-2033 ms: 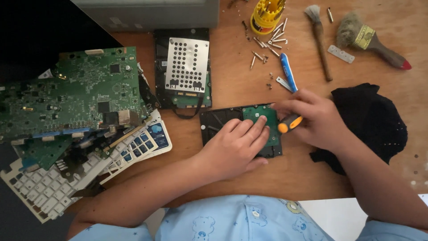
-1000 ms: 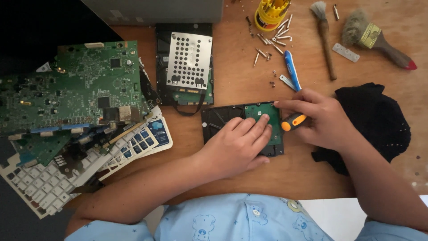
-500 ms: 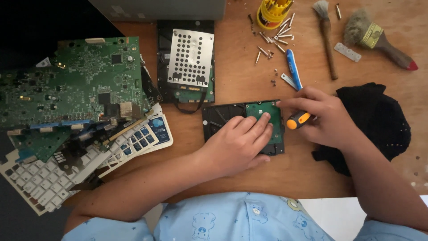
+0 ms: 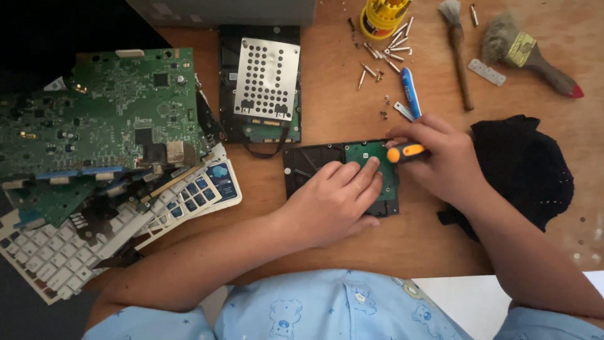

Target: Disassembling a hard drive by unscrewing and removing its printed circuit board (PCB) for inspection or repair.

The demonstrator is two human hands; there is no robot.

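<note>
A black hard drive [image 4: 308,162] lies on the wooden table [image 4: 340,113], its green circuit board [image 4: 371,154] facing up. My left hand [image 4: 333,201] rests flat on the drive, fingers spread over the board. My right hand [image 4: 440,160] grips an orange-handled screwdriver [image 4: 406,152] at the board's upper right corner. The tip is hidden by my fingers.
A second drive in a perforated metal bracket [image 4: 267,79] lies behind. Green circuit boards [image 4: 107,113] and keyboard parts [image 4: 56,252] pile up at left. Loose screws [image 4: 377,66], a yellow bit holder [image 4: 384,16], a blue tool [image 4: 411,91], two brushes [image 4: 528,53] and a black cloth [image 4: 522,167] lie right.
My hands stay on the drive. The right hand with the screwdriver has shifted slightly; the view has drifted a little.
</note>
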